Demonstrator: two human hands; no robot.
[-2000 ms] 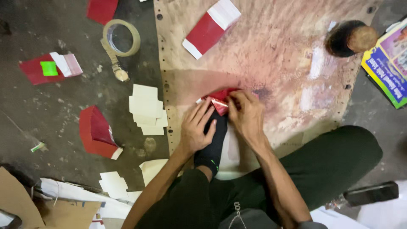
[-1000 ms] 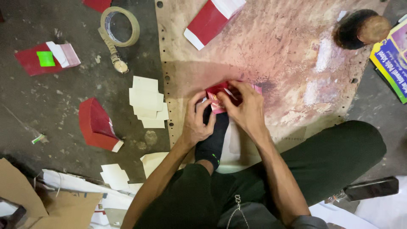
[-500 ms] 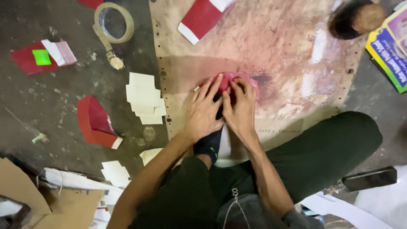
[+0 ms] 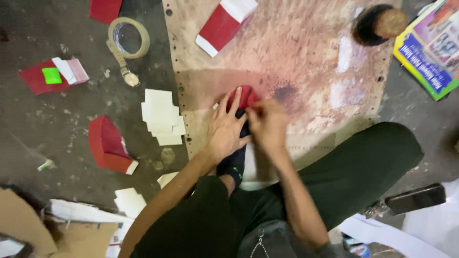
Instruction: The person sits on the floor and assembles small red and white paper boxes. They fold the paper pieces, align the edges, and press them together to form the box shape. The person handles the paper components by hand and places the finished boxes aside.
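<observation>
Head view: the left hand (image 4: pixel 225 131) was lying flat over the red piece (image 4: pixel 243 97) a moment ago — now its fingers spread and press down beside it, not gripping. The right hand (image 4: pixel 267 122) has curled in, fingertips pinching the piece's edge. The piece sits on the stained board (image 4: pixel 311 62), just past a dark sock (image 4: pixel 234 162). It looks like the fold is getting pressed. White cards (image 4: pixel 160 117) and 1 tape roll (image 4: pixel 128 37) lie left — not moved.
</observation>
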